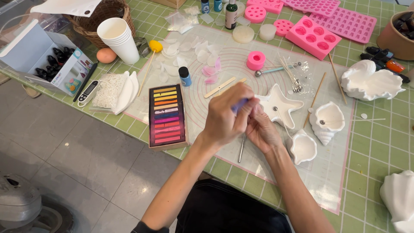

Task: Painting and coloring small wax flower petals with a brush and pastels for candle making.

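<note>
Fingers [246,102] pinch purple stick [239,105] beside pastel box [167,115].

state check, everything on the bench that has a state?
left hand: closed on purple stick
right hand: fingers at the stick's tip
chalk box: open, full rows
starfish dish: upright, wick inside
paper cups: stacked, upright
blue bottle: capped, upright
white box: lid open
round pink mould: empty
</note>
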